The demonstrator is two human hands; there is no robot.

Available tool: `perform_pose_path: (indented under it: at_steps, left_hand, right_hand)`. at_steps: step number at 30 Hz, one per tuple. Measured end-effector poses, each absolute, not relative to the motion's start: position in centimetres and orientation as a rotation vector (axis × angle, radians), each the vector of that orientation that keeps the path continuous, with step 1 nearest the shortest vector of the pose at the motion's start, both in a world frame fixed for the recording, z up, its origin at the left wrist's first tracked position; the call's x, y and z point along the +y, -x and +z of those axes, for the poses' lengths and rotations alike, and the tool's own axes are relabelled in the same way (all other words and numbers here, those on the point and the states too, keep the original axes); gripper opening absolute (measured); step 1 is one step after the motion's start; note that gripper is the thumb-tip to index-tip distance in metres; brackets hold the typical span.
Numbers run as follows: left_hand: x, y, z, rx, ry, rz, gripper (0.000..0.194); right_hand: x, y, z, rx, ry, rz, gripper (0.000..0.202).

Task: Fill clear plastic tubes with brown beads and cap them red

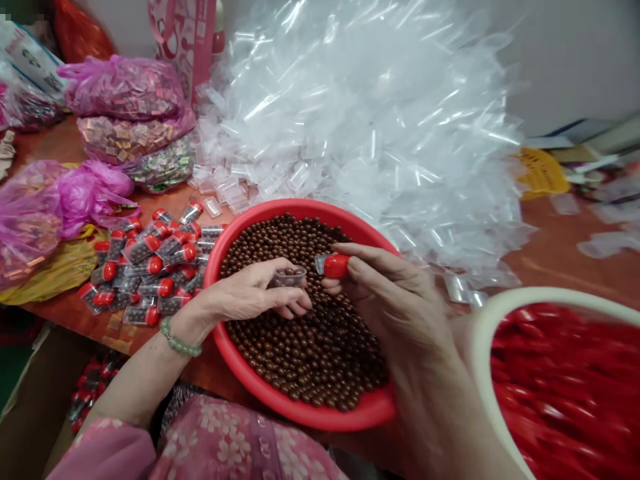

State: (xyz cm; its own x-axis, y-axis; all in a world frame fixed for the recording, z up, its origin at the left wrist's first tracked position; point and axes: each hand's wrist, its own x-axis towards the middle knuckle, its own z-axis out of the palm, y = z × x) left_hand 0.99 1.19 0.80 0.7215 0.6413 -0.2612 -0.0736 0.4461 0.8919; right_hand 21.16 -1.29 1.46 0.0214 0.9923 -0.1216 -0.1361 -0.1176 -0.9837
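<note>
My left hand (273, 290) is wrapped round a small clear plastic container (289, 277) with brown balls inside, its open mouth facing up. Between the fingers of my right hand (395, 287) is a red cap (336, 266) with a clear plug end that points left toward the container. A short gap separates cap and container. Both hands are above a red basin (300, 417) full of shiny brown balls (310, 367). Part of the container is hidden by my left fingers.
Red-capped filled containers (155, 267) lie heaped left of the basin. Behind it rises a large pile of clear empty containers (380, 120). A white-rimmed tub (483, 353) of red caps stands at the right. Pink bags (130, 93) and a yellow basket (543, 172) are farther back.
</note>
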Motion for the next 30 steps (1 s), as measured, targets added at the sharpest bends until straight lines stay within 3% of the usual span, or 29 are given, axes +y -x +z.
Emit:
perform_pose_path:
  at_steps: [10, 16, 30]
  left_hand:
    - [1.5, -1.6, 1.1, 0.732, -1.183, 0.394, 0.021]
    - [1.5, -1.4, 2.1, 0.854, -1.483, 0.343, 0.021]
    - [1.3, -1.1, 0.2, 0.837, -1.435, 0.425, 0.018]
  right_hand:
    - [-1.4, -20.9, 1.9, -0.967, 1.202, 1.333, 0.037]
    - [-1.4, -20.8, 1.6, -0.985, 1.127, 1.316, 0.027]
    - [-2.0, -19.7, 1.6, -1.391, 1.311, 1.077, 0.015]
